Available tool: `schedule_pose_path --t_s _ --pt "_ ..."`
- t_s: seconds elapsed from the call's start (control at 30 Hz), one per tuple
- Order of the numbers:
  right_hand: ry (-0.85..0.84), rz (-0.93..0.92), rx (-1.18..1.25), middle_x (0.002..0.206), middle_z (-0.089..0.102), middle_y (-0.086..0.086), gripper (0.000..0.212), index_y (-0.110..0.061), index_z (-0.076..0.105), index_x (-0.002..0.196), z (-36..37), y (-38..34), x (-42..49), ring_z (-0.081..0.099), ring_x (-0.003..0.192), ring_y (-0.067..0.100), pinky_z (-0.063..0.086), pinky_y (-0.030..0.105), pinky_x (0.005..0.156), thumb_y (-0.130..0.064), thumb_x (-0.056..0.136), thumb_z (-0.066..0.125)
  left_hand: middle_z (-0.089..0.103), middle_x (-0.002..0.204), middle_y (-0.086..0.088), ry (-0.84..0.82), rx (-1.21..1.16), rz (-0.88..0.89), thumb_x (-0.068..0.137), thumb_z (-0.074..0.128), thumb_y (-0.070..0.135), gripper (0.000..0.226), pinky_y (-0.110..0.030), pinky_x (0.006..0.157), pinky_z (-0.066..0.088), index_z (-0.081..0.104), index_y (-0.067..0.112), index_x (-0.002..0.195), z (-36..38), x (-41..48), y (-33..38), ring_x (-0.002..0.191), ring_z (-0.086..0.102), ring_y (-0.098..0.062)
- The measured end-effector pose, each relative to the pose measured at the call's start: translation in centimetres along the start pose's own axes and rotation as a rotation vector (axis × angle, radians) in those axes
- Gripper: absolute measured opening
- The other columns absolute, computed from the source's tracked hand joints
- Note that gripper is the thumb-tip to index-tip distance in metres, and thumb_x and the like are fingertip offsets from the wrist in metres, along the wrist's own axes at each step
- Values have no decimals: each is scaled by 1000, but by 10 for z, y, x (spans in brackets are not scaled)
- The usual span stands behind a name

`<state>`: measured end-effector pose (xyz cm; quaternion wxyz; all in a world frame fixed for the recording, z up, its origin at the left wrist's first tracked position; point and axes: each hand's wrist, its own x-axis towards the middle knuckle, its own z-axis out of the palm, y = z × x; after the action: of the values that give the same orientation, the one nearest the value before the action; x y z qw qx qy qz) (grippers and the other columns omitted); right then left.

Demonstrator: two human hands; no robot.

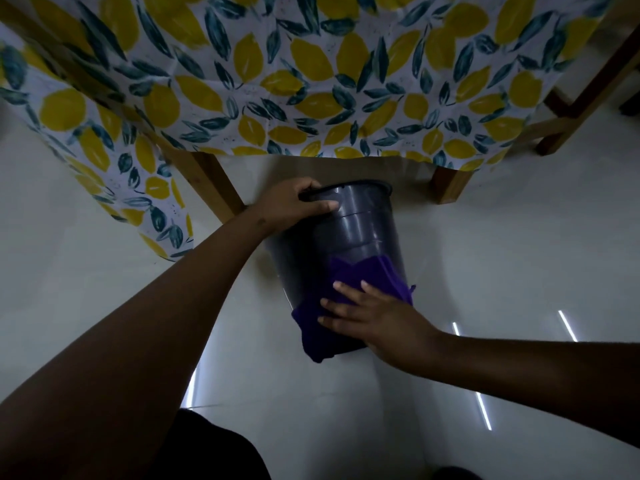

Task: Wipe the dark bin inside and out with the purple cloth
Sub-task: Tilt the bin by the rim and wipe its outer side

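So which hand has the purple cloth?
The right hand. It lies flat, pressing the purple cloth against the outside of the dark bin. The left hand has no cloth; it grips the bin's rim.

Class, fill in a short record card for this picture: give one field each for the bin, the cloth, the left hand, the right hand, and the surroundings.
bin: dark round plastic bin, tipped on the pale floor, rim pointing away from the person
cloth: purple cloth draped over the bin's outer wall near its base
left hand: left hand grips the rim
right hand: right hand presses flat on the cloth
surroundings: wooden table legs and a lemon-print tablecloth behind
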<state>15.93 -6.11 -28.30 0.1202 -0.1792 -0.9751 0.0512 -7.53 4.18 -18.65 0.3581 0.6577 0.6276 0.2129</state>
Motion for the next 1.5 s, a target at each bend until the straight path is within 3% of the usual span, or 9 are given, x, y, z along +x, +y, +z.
schedule_pose_path --t_s 0.17,0.33,0.5,0.63,0.77,0.93,1.2,1.4,1.5 --pt "156 216 201 147 41 0 61 -24 43 139 -16 23 10 26 140 22 22 45 112 -2 85 56 60 86 3 14 46 38 77 76 31 34 -3 54 37 62 10 99 3 4 2 76 54 -8" --pt "403 580 564 145 42 -4 57 -26 46 138 -35 51 28 29 140 14 28 38 114 1 89 58 61 89 -1 -13 30 18 85 69 22 22 -19 64 44 61 8 100 1 -1 3 78 56 -10" --pt "244 334 291 148 39 1 68 -23 39 141 -1 5 0 27 140 27 28 48 110 0 83 65 59 78 4 -6 -76 -18 82 72 22 22 -2 51 40 61 8 95 -1 -4 -3 62 55 6" --pt "29 110 256 150 31 -7 53 -31 33 143 19 -10 -25 15 144 16 23 46 113 -15 93 45 59 78 4 16 -126 -50 83 71 26 22 -3 52 39 61 10 94 -2 -4 -11 64 54 3" --pt "166 298 365 148 38 -2 65 -21 41 141 -8 15 -7 25 141 16 25 35 113 5 84 58 58 74 6 -5 -142 -58 82 72 27 23 -2 51 40 61 10 93 -2 -3 -9 54 52 12" --pt "385 639 494 146 40 0 54 -22 45 140 -28 53 16 33 138 17 26 28 114 -1 91 57 59 76 4 -20 -141 -59 83 71 26 19 -3 52 41 61 12 91 -2 -1 -8 55 53 12" --pt "82 190 237 147 41 -1 69 -25 42 140 2 2 -11 26 140 22 33 46 108 -1 81 68 56 81 3 66 -106 -75 80 74 25 27 -1 50 36 61 8 97 -1 2 -15 70 50 -2" --pt "121 272 314 147 40 -3 68 -25 39 141 -15 32 -4 30 140 17 40 42 106 2 84 64 57 78 0 2 -151 -66 74 79 23 28 -15 58 41 56 11 86 -1 5 -7 71 52 -8" --pt "227 418 386 147 40 -4 62 -23 44 140 -20 43 4 29 140 14 30 27 112 4 86 60 56 76 -2 -34 -186 -86 74 79 22 29 -22 62 40 51 17 78 -5 3 -10 72 52 -11"
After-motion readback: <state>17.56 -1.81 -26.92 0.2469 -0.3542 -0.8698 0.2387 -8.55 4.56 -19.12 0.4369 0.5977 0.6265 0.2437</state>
